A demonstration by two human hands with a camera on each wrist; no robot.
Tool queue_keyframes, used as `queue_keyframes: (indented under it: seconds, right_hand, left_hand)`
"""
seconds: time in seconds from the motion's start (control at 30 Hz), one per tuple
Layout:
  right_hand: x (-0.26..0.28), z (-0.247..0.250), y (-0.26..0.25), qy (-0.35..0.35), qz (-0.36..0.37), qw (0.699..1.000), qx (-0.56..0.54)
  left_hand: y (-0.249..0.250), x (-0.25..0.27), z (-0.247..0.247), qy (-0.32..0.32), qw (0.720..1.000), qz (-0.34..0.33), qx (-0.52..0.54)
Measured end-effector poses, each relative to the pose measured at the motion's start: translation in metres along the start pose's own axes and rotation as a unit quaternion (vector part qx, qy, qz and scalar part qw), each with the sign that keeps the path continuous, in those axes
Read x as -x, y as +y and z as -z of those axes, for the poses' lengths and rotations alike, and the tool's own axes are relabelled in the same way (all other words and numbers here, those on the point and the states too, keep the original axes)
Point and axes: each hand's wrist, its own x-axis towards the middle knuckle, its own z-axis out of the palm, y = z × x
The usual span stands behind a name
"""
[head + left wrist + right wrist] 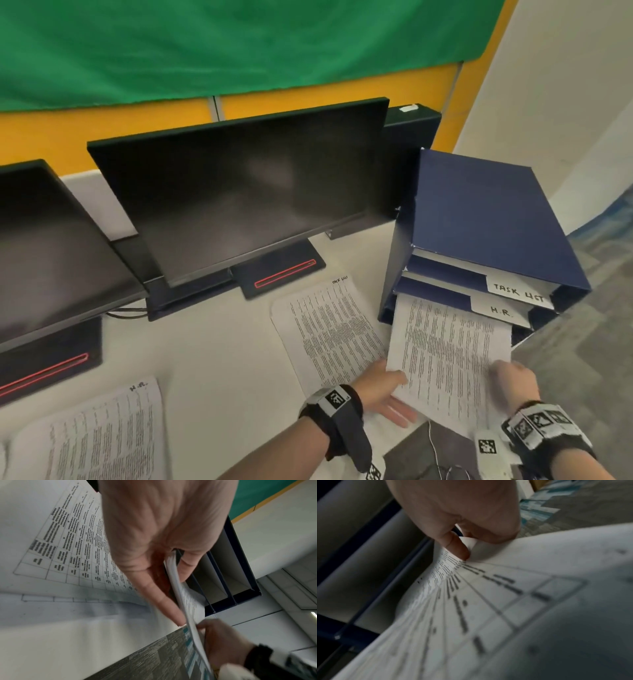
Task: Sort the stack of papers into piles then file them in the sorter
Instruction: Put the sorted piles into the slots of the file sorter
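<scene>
A blue sorter stands at the table's right end, with tabs reading "TASK" and "H.R." on its shelves. Both hands hold one bundle of printed papers, whose far end sits in the sorter's lowest opening, just under the H.R. tab. My left hand pinches the bundle's near left edge, thumb on top, as the left wrist view shows. My right hand pinches the near right edge. A second pile lies left of the sorter. A third pile, marked H.R., lies at the near left.
Two dark monitors stand on red-striped bases along the back. The white table ends just right of the sorter and near my wrists, with grey carpet beyond. A thin white cable hangs below the bundle.
</scene>
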Motion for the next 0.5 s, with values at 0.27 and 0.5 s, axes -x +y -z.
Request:
queue_keyframes:
  seconds: [0.27,0.5]
  right_hand:
    - [0.032,0.023,-0.016,-0.232,-0.079,0.907,-0.343]
    - [0.039,-0.01,-0.009,-0.328,-0.155,0.842,-0.399]
  left_hand:
    - [0.038,-0.038,-0.007,0.146,0.988,-0.032,0.043]
    - [0.048,-0.062,-0.018,0.164,0.983,-0.047,0.072]
